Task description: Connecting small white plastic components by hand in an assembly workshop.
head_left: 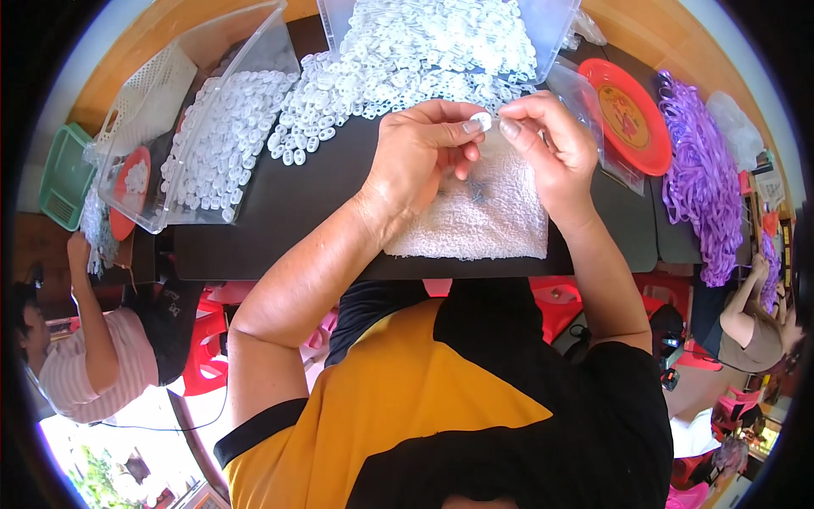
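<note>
Above a white towel, my left hand pinches a small white oval plastic piece between thumb and forefinger. Close beside it on the right, my right hand has its thumb and forefinger brought together. Whatever sits between those right fingertips, if anything, is too small to name. Several tiny grey bits lie on the towel below the hands. Just beyond my left hand, a heap of similar white oval pieces spreads over the dark table.
The heap spills from a clear bin at the back. Another clear bin of white pieces stands left, near a green basket. At right are a red plate and purple straps. A co-worker sits left, another right.
</note>
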A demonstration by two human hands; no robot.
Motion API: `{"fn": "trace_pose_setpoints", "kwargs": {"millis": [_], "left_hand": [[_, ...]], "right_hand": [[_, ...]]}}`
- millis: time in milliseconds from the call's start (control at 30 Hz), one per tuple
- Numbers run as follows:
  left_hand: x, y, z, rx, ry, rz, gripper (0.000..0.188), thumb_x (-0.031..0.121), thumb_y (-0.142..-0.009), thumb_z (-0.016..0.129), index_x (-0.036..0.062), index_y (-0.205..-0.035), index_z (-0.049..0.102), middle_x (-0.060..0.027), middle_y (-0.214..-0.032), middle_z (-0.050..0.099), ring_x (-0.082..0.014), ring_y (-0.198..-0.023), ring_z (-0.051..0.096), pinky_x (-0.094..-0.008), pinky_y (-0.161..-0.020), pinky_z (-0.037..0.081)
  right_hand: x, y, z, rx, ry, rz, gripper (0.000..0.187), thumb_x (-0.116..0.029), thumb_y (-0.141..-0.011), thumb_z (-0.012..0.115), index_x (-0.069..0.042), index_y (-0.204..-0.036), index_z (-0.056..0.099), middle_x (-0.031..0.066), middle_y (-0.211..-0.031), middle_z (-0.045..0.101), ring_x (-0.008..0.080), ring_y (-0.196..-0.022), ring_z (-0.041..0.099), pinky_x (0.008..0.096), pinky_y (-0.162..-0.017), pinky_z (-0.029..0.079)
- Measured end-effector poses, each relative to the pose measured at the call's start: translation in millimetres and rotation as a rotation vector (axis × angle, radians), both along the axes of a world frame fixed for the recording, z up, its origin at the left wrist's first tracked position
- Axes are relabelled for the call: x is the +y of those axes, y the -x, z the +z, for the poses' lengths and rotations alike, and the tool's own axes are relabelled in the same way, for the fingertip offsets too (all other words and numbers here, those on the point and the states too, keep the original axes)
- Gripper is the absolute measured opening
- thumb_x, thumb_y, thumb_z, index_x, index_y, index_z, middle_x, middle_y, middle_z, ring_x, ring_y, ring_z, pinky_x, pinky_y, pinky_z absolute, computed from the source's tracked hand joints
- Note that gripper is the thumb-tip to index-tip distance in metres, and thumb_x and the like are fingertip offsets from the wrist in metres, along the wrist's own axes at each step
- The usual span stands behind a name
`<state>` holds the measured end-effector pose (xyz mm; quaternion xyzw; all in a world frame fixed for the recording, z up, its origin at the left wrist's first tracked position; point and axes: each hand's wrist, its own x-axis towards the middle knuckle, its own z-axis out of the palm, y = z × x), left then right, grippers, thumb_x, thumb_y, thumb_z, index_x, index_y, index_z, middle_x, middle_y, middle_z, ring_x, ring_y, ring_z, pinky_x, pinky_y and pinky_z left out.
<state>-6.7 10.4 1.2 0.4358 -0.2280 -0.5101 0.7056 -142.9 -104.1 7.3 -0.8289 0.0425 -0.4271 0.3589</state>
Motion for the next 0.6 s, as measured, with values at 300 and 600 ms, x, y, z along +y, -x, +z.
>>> {"fn": "trace_pose_setpoints", "kwargs": {"millis": [300,600], "left_hand": [[2,10,9,-0.181,-0.03,0.095,0.012,-0.001,-0.085,0.065,-0.0038,-0.096,0.063,-0.0074,-0.076,0.064,-0.0106,-0.057,0.056,-0.0228,-0.048,0.045],[2,15,-2,-0.609,0.077,0.147,0.023,-0.001,-0.078,0.074,-0.0005,-0.099,0.063,-0.0034,-0.079,0.064,-0.0072,-0.065,0.058,-0.0204,-0.057,0.049]], "right_hand": [[-2,0,0,0.224,-0.466,0.047,0.017,-0.014,-0.091,0.064,0.002,-0.091,0.062,0.0014,-0.076,0.061,0.0072,-0.072,0.056,0.0228,-0.069,0.045],[-9,3,1,0.271,-0.65,0.141,0.018,-0.021,-0.09,0.062,-0.003,-0.087,0.065,-0.0007,-0.072,0.059,0.0066,-0.066,0.054,0.021,-0.06,0.039]]}}
